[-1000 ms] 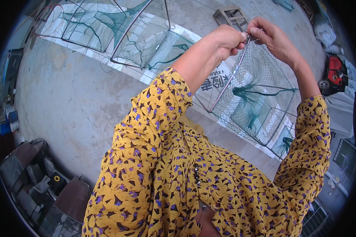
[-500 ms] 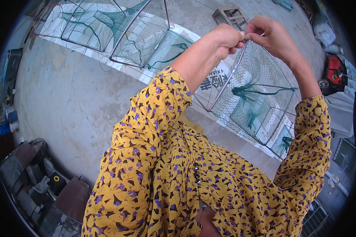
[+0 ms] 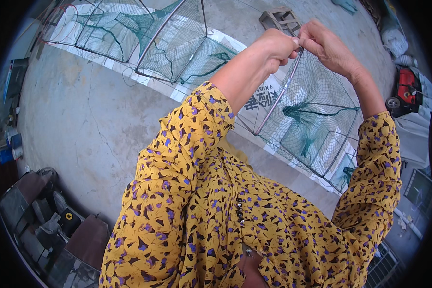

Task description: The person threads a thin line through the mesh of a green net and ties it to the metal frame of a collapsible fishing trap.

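A long green mesh fishing trap [image 3: 317, 91] with square metal frames stretches across a white sheet [image 3: 197, 86] on the floor. At the top corner of one of its frames [image 3: 283, 91], both my hands meet. My left hand [image 3: 277, 47] is closed round that corner, its thumb toward the right hand. My right hand [image 3: 317, 39] pinches at the same corner, fingertips together; any thread or small piece between them is too small to make out. Inside the mesh, a dark green gathered netting funnel [image 3: 293, 111] is drawn by a cord toward the frame on the right.
More framed trap sections [image 3: 173, 43] stand at the far left. Behind my hands is a small wooden stool [image 3: 279, 20]. A red wheeled machine [image 3: 408, 89] sits at the right, and a vehicle with brown seats [image 3: 89, 240] at the lower left. Concrete floor [image 3: 72, 115] surrounds the sheet.
Hardly anything differs. My right hand has tilted slightly at the frame corner, and the view has shifted a little. Both hands stay at the same corner.
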The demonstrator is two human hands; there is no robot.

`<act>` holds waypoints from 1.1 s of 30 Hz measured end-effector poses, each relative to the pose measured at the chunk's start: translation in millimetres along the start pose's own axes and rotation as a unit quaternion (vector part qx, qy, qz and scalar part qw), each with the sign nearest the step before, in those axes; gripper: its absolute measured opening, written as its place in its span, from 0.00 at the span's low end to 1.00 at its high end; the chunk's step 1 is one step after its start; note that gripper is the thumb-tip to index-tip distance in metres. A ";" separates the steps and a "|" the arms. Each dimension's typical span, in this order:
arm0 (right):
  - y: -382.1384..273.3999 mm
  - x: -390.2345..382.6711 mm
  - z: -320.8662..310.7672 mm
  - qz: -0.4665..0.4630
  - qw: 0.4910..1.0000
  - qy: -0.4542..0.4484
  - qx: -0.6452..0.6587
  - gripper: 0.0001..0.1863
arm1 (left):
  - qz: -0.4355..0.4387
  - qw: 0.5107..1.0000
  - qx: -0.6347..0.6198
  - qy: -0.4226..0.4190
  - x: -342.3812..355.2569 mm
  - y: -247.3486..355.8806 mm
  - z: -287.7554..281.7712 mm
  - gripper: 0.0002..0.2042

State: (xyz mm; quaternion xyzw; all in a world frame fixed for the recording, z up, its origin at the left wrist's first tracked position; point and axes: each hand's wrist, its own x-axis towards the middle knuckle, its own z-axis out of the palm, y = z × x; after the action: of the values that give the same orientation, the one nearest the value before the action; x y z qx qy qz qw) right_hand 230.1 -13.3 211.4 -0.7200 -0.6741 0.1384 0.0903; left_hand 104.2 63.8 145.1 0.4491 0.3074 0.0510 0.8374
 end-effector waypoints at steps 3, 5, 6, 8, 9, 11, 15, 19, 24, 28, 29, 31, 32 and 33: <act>-1.8 0.9 0.7 0.041 0.997 -0.028 0.063 0.15 | 0.005 1.000 -0.018 0.000 -2.9 1.5 -1.8 0.06; 8.9 -0.8 4.3 0.023 0.993 -0.013 0.117 0.17 | 0.007 1.000 -0.029 -0.010 -5.5 5.0 0.0 0.05; 8.8 -1.6 4.0 0.022 0.993 -0.012 0.116 0.17 | 0.012 0.999 -0.039 -0.015 -7.4 5.9 0.7 0.05; 8.5 -3.1 3.3 0.060 0.987 -0.034 0.146 0.18 | 0.018 0.999 -0.039 -0.019 -9.6 3.9 2.8 0.04; 7.6 -1.2 2.3 0.058 0.987 -0.035 0.147 0.18 | 0.021 0.999 -0.042 -0.021 -9.6 3.2 2.2 0.04; 5.0 2.5 -0.4 0.120 0.978 -0.097 0.143 0.17 | 0.042 0.998 -0.055 -0.006 -3.0 -1.5 0.9 0.03; 9.4 -2.3 0.7 0.087 0.977 -0.066 0.180 0.17 | 0.030 0.998 -0.058 -0.016 -0.2 -1.8 1.2 0.03; 2.0 -8.8 -6.6 0.087 0.958 0.030 0.270 0.14 | 0.023 0.997 -0.073 -0.018 -2.0 -2.0 -0.3 0.04; -16.9 -11.5 -15.2 0.032 0.997 0.039 0.062 0.11 | 0.010 0.993 -0.108 -0.038 0.8 -2.4 -4.9 0.05; -23.5 -9.9 -16.0 -0.021 0.995 0.058 -0.084 0.08 | 0.010 0.989 -0.131 -0.065 8.1 -3.4 -7.7 0.04; -24.4 -10.1 -16.0 -0.044 0.989 0.064 -0.125 0.08 | 0.008 0.990 -0.127 -0.060 6.4 -2.8 -6.7 0.03; -28.2 -9.3 -14.4 -0.070 0.981 0.075 -0.162 0.06 | 0.008 0.991 -0.124 -0.051 7.0 -3.3 -8.1 0.03; -30.1 -8.7 -13.7 -0.095 0.972 0.086 -0.199 0.05 | 0.010 0.989 -0.129 -0.068 11.7 -5.5 -9.6 0.02; -31.2 -7.9 -13.3 -0.095 0.972 0.086 -0.198 0.05 | 0.011 0.987 -0.133 -0.085 11.8 -4.5 -9.5 0.02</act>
State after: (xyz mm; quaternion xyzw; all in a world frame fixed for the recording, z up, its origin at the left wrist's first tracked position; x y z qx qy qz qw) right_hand 204.4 -18.1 234.5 -0.6654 -0.7431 -0.0697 0.0161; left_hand 107.5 72.3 132.1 0.3397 0.2202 0.0621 0.9123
